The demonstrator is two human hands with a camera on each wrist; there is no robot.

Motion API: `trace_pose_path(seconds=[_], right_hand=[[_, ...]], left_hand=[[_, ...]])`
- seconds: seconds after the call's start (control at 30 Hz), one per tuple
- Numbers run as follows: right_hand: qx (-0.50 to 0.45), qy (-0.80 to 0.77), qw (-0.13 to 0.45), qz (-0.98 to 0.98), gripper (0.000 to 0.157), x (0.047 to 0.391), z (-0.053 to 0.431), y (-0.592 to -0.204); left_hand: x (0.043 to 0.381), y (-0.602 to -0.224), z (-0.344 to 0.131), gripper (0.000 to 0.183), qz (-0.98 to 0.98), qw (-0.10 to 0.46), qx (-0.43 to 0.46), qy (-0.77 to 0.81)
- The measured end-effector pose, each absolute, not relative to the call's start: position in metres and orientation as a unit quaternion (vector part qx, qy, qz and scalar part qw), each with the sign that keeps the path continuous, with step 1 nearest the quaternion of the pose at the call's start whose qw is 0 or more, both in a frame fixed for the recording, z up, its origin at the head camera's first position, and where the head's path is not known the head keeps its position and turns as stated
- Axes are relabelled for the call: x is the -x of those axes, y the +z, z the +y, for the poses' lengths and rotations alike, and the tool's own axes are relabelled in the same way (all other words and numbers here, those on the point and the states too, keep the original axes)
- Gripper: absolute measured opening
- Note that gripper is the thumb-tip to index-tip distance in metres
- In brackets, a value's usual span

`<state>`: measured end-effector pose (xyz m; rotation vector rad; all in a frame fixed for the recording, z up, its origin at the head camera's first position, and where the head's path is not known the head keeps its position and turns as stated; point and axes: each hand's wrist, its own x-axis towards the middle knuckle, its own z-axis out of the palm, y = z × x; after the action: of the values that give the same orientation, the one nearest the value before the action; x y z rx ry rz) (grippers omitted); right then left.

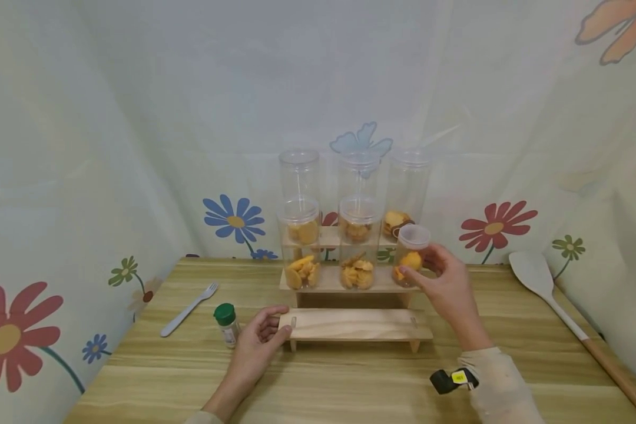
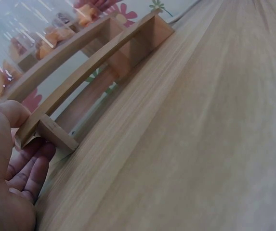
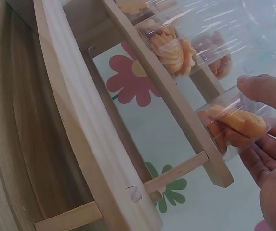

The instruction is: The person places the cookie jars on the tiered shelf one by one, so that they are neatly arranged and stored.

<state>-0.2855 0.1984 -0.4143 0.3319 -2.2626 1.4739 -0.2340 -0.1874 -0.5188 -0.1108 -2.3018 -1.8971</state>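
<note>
A three-step wooden display rack (image 1: 355, 325) stands on the table. My left hand (image 1: 257, 344) grips the left end of its lowest step, thumb on top and fingers beneath, as the left wrist view also shows. At the right end of the middle step, my right hand (image 1: 447, 282) holds a short clear jar (image 3: 234, 126) with orange-yellow cookies inside, between thumb and fingers. Whether the jar's full base rests on the step I cannot tell. Left of it on that step stand a clear jar of swirled cookies (image 1: 357, 274) and a clear jar of yellow cookies (image 1: 302, 272).
Taller clear jars, one of them a right-hand jar (image 1: 409, 182), line the top step. Left of the rack are a green-capped shaker (image 1: 225, 324) and a pale fork (image 1: 189, 309). A large white spatula (image 1: 532, 271) with a wooden handle lies along the right side.
</note>
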Motion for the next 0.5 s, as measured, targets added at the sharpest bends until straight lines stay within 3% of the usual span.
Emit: trace_pose_path(seconds=[0.5], right_hand=[[-0.109, 0.521, 0.2, -0.823, 0.056, 0.2864, 0.1973, -0.4153]], left_hand=[[0.2346, -0.5198, -0.1891, 0.037, -0.765, 0.075, 0.043, -0.638]])
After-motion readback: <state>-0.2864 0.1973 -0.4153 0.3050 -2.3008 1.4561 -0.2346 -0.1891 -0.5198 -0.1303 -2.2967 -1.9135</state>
